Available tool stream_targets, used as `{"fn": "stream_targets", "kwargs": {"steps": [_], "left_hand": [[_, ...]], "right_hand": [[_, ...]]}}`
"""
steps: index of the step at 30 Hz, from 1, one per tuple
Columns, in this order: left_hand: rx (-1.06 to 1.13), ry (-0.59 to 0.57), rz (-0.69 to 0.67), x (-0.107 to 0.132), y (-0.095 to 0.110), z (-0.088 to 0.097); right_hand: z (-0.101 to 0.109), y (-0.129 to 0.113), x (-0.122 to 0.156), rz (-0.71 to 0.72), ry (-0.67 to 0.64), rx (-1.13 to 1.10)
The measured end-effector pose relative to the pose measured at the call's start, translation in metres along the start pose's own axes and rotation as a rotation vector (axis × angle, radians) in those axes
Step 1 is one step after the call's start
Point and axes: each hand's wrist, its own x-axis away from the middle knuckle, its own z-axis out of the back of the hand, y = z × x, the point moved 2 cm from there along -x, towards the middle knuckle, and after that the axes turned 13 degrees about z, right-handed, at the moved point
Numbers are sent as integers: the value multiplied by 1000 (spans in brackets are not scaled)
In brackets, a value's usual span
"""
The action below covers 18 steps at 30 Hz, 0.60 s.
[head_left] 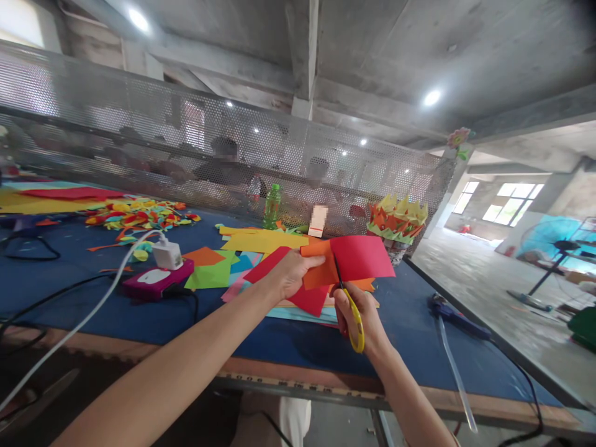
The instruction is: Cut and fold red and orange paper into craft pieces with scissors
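Note:
My left hand (294,274) pinches a sheet of orange paper (322,272) by its left side, above the table. In my right hand (370,316) is a pair of scissors (357,326) with yellow handles, the fingers wrapped round the grips. Its dark blades point up and away from me, at the line where the orange paper meets a piece of red paper (363,257). Whether the red and orange are joined I cannot tell. Below my hands lie loose sheets, among them a yellow sheet (265,241) and a green sheet (212,273).
A purple power strip (158,282) with a white charger (167,254) sits left. Behind are paper scraps (139,212), a green bottle (272,208) and a layered paper crown-like piece (398,220). A glue gun (459,320) with a clear stick lies right. A perforated metal screen (158,124) stands beyond.

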Motion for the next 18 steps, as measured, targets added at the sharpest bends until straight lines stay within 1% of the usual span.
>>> {"fn": "stream_targets", "kwargs": {"steps": [6,11,15,18], "left_hand": [[-8,-25,-1,2,1,-2],[-9,-9,-3,0,0,0],[0,-8,-15,1,-1,-2],[8,-8,-14,3,-2,-3]], "right_hand": [[0,-1,-2,-4,-14,1],[1,1,-2,10,-11,50],[1,3,-2,55,4,110],[0,6,-1,59,2,101]]}}
